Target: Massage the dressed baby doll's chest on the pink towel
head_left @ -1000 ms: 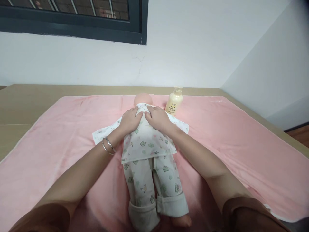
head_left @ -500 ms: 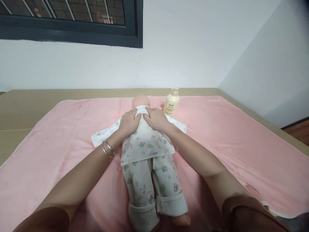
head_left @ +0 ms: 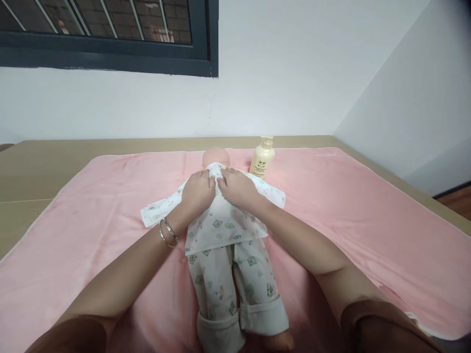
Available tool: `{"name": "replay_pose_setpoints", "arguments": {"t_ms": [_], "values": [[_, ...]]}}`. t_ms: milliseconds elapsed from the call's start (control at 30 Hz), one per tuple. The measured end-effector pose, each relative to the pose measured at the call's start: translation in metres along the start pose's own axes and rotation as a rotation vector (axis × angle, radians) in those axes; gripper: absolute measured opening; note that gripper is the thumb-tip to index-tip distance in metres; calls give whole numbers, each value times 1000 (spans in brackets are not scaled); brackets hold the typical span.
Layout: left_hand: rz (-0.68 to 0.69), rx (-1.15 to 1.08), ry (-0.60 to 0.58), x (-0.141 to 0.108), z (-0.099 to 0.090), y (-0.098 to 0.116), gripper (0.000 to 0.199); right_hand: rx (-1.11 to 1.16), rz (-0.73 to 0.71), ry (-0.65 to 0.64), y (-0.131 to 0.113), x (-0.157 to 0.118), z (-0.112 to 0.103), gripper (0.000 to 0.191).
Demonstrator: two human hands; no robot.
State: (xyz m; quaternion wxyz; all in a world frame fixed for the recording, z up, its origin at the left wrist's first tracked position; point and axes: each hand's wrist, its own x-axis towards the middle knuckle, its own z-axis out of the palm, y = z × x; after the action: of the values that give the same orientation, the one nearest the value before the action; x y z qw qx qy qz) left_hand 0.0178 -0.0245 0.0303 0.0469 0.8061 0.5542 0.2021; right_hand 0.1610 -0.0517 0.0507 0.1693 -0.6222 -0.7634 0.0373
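Lying on a soft pink blanket (head_left: 349,215), right in front of the person, is a baby doll (head_left: 228,235) with its feet toward us; it seems to be on its tummy. Nearest is a bare foot (head_left: 280,340), poking out under a big rolled cuff (head_left: 265,316). The foot looks smooth and hard, so it might slip in damp fingers. Next come the pants (head_left: 252,274), thin and floppy; holding only the cloth would likely just stretch it. Farther up is the loose white top (head_left: 228,220), which looks light and easy to crumple. Both hands rest on its upper back, side by side, thumbs close together. The left hand (head_left: 198,192) and the right hand (head_left: 239,188) have bent fingers, and the cloth wrinkles between them, but I cannot tell if they are pinching it. To lift the doll, two hands around its chest would be best, as it may be a bit heavy. Past the hands is the round, bald head (head_left: 216,157), probably firm and slick, so not a good handle. Farthest stands a cream pump bottle (head_left: 262,159).
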Motion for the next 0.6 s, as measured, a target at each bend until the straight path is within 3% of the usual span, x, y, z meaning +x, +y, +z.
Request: {"name": "replay_pose_setpoints", "arguments": {"t_ms": [167, 433, 600], "values": [[27, 80, 26, -7, 1, 9, 45, 97, 72, -56, 16, 16, 3, 44], [-46, -157, -74, 12, -2, -10, 37, -108, -103, 2, -9, -6, 1, 40], [9, 49, -46, -5, -8, 8, 40, 128, 41, -69, 5, 9, 2, 40]]}}
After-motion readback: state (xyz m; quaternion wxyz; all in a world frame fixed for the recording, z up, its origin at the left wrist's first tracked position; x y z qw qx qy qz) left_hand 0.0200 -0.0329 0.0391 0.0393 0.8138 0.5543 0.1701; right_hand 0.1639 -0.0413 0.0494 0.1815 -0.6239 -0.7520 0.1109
